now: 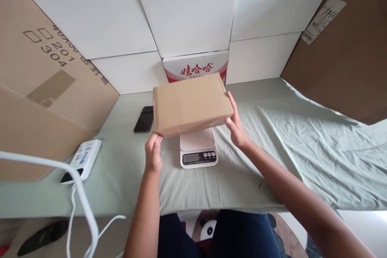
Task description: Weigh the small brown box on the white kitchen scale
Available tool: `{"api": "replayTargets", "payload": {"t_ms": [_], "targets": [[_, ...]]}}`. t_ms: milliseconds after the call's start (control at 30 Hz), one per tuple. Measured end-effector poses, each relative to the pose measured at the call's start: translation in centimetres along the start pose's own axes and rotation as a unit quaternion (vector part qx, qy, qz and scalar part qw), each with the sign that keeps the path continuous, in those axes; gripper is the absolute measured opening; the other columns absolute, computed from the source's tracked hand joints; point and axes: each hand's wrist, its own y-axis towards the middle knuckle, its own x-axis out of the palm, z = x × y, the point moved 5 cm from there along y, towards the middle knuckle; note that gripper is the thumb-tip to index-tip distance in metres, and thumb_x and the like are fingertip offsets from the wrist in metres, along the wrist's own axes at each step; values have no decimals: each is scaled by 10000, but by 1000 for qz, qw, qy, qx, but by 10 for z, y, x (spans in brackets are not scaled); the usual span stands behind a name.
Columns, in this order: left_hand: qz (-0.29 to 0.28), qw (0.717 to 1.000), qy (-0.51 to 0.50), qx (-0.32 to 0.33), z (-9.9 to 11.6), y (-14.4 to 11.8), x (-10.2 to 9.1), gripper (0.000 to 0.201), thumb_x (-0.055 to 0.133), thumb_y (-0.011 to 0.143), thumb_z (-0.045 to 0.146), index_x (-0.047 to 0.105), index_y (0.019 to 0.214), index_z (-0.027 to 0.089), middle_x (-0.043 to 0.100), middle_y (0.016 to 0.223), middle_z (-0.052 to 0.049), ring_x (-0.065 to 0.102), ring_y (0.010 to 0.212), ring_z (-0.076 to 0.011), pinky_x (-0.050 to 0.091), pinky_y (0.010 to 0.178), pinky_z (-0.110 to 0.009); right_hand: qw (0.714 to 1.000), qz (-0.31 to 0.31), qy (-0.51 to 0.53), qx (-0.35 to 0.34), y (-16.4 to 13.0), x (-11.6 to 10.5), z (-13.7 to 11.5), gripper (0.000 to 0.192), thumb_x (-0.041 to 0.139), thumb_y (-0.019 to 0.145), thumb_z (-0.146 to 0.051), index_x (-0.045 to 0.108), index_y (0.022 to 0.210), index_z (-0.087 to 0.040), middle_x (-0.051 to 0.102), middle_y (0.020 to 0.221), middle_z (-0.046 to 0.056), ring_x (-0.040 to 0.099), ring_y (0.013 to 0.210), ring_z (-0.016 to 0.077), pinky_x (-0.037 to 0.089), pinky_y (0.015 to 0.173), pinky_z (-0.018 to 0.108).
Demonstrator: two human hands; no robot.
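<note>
A flat brown cardboard box is held level just above a small white kitchen scale on the green cloth. My left hand grips the box's near left corner. My right hand holds its right edge. The box covers most of the scale's platform; only the front with the display and buttons shows. I cannot tell whether the box touches the platform.
A black phone lies left of the box. A white power bank with a cable sits at the front left. White cardboard sheets, a red-printed carton and brown cartons wall the table.
</note>
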Motion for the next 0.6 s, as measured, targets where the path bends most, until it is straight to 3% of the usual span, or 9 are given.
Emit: {"api": "replayTargets", "payload": {"t_ms": [133, 467, 600], "targets": [[13, 1000, -3, -15, -1, -40, -9, 752, 635, 796, 815, 780, 1115, 150, 774, 1094, -174, 719, 1173, -368, 556, 1038, -473, 1000, -1, -13, 12, -41, 2, -6, 814, 433, 992, -765, 156, 1692, -456, 237, 1770, -29, 232, 1646, 361, 255, 1337, 624], [-1, 999, 5, -42, -8, -37, -9, 809, 608, 829, 805, 761, 1281, 153, 750, 1285, -203, 670, 1297, -395, 518, 1102, -501, 996, 13, -17, 85, -47, 10, 9, 844, 363, 987, -792, 169, 1700, -384, 312, 1737, 55, 307, 1600, 382, 358, 1253, 650], [11, 1000, -25, -3, 4, -33, -9, 802, 582, 869, 782, 679, 1440, 226, 600, 1554, -166, 482, 1513, -379, 403, 1228, -492, 992, 72, -2, 100, -45, -6, 19, 837, 314, 972, -822, 84, 1692, -463, 340, 1721, 49, 430, 1521, 386, 421, 1183, 670]]}}
